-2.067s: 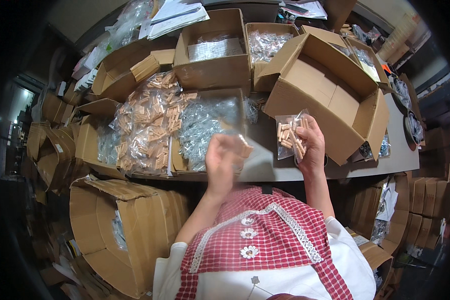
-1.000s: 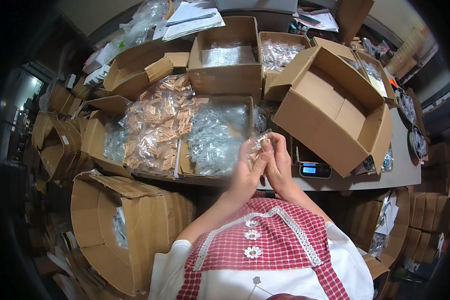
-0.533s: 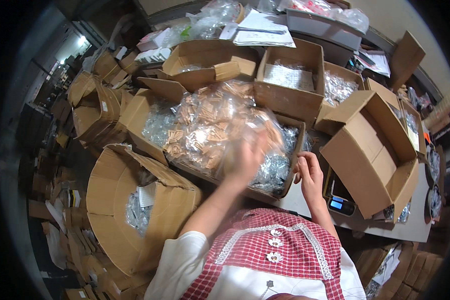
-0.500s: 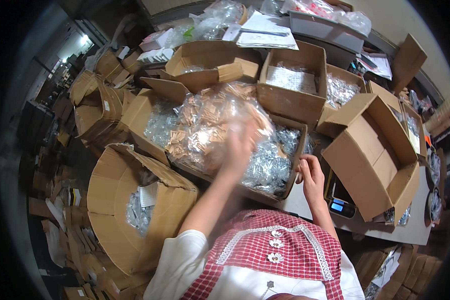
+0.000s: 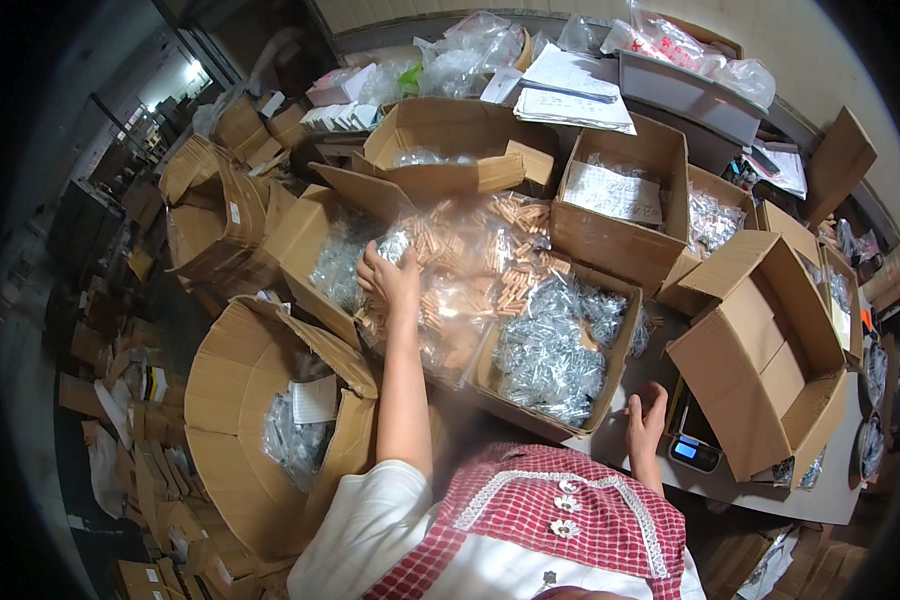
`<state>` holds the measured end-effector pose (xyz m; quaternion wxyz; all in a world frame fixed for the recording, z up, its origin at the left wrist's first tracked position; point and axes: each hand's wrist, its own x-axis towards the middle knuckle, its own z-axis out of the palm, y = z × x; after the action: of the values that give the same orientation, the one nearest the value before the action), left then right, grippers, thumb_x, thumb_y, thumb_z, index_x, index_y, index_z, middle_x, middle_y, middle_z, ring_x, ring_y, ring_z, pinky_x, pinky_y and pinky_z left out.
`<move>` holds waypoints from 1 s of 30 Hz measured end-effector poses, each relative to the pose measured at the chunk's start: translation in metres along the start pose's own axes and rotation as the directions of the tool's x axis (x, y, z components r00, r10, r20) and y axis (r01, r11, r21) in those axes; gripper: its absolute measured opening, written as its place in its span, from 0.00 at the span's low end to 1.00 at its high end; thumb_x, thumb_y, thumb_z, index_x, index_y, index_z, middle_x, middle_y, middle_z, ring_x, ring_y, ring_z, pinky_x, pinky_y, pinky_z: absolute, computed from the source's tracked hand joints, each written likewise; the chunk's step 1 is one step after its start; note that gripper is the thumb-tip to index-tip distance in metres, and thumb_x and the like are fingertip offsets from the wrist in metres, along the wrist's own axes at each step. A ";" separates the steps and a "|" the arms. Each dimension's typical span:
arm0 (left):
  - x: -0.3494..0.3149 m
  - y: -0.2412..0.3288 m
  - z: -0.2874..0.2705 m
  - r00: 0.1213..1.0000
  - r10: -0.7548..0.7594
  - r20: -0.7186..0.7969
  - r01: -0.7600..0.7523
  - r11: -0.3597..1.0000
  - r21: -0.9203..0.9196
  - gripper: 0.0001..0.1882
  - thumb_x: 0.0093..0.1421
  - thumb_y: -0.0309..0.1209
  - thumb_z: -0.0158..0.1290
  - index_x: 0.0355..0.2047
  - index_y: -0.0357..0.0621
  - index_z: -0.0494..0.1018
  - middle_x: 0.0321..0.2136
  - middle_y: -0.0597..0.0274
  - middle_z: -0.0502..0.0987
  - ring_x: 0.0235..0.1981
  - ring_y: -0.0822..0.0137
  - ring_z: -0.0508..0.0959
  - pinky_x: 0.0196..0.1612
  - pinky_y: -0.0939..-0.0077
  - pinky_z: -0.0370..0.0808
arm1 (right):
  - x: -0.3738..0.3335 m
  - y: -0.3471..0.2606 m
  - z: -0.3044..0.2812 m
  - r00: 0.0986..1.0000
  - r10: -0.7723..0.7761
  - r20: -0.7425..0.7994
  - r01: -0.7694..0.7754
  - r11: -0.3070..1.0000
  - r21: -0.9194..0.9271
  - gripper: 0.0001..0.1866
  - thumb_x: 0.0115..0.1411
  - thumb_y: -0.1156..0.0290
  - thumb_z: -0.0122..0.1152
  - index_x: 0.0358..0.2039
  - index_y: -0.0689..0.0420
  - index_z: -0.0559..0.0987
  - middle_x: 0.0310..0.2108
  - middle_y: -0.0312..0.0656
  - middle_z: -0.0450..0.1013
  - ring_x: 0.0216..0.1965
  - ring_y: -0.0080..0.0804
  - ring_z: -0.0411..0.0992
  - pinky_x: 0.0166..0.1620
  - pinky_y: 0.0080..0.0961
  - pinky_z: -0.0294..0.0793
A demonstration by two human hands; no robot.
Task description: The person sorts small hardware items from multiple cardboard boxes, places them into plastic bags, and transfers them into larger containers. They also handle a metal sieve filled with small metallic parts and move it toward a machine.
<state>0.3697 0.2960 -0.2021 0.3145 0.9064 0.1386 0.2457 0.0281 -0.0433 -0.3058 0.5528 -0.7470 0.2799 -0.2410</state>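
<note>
My left hand (image 5: 394,284) reaches over the boxes at the middle left, its fingers bent around a small shiny clear plastic packet (image 5: 393,243). Beneath and beside it, clear bags of copper-coloured small tube-like pieces (image 5: 515,285) lie heaped across cardboard boxes. Right of these, a cardboard box (image 5: 625,350) is filled with small clear packets of silvery pieces (image 5: 555,345). My right hand (image 5: 647,425) is at the table edge, beside that box's near right corner. Its fingers are loosely curled, with thumb and forefinger apart and nothing visible between them.
A small scale with a lit display (image 5: 686,451) sits right of my right hand, beside a tilted cardboard box (image 5: 740,375). At lower left stands a large open carton (image 5: 232,400) with packets inside. More boxes (image 5: 625,235), papers (image 5: 570,85) and a grey bin (image 5: 690,95) line the back.
My left hand has moved left from the middle of the copper-coloured bags to the packet. My right hand has come off the box's edge and down. The bags of copper-coloured pieces lie flatter.
</note>
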 end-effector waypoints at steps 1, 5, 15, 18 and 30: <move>-0.007 0.002 -0.004 1.000 0.026 0.007 -0.026 1.000 0.015 0.39 0.59 0.48 0.57 0.66 0.47 0.59 0.67 0.49 0.57 0.66 0.43 0.55 0.66 0.44 0.51 | -0.002 0.003 -0.001 1.000 0.007 -0.010 -0.007 0.999 -0.036 0.20 0.67 0.68 0.57 0.56 0.61 0.69 0.45 0.47 0.72 0.31 0.28 0.74 0.36 0.26 0.75; -0.015 0.013 -0.019 0.975 0.217 0.037 -0.220 0.965 0.140 0.33 0.65 0.46 0.53 0.69 0.58 0.59 0.71 0.62 0.54 0.68 0.46 0.54 0.63 0.36 0.51 | -0.008 0.019 -0.007 0.999 0.033 0.028 -0.027 0.981 -0.190 0.21 0.68 0.66 0.57 0.57 0.62 0.69 0.46 0.52 0.72 0.32 0.34 0.76 0.39 0.31 0.75; -0.029 0.009 -0.021 0.898 0.357 0.258 -0.415 0.881 0.226 0.31 0.71 0.49 0.39 0.71 0.54 0.55 0.73 0.57 0.49 0.73 0.48 0.47 0.69 0.38 0.38 | -0.008 0.015 -0.001 0.966 -0.239 0.095 0.256 0.867 -0.428 0.15 0.67 0.68 0.55 0.51 0.60 0.74 0.43 0.52 0.72 0.45 0.51 0.73 0.47 0.39 0.72; -0.034 0.005 -0.016 0.886 0.278 0.372 -0.390 0.880 0.272 0.31 0.72 0.52 0.34 0.71 0.55 0.54 0.73 0.56 0.51 0.72 0.49 0.48 0.68 0.39 0.40 | -0.007 0.006 0.002 0.965 -0.216 0.150 0.261 0.854 -0.449 0.12 0.65 0.71 0.56 0.49 0.58 0.75 0.43 0.51 0.72 0.44 0.52 0.73 0.46 0.39 0.73; -0.051 0.014 -0.058 0.871 0.491 -0.019 -0.490 0.871 0.044 0.24 0.69 0.39 0.47 0.62 0.43 0.67 0.67 0.57 0.65 0.69 0.54 0.58 0.68 0.46 0.43 | -0.006 0.002 0.017 0.954 -0.235 0.187 0.300 0.733 -0.611 0.15 0.62 0.73 0.57 0.50 0.55 0.73 0.47 0.48 0.69 0.43 0.53 0.74 0.42 0.42 0.74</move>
<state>0.2973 0.2934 -0.1718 0.2225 0.9140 -0.0864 0.3280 0.0345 -0.0279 -0.3124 0.2419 -0.9320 0.2069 -0.1732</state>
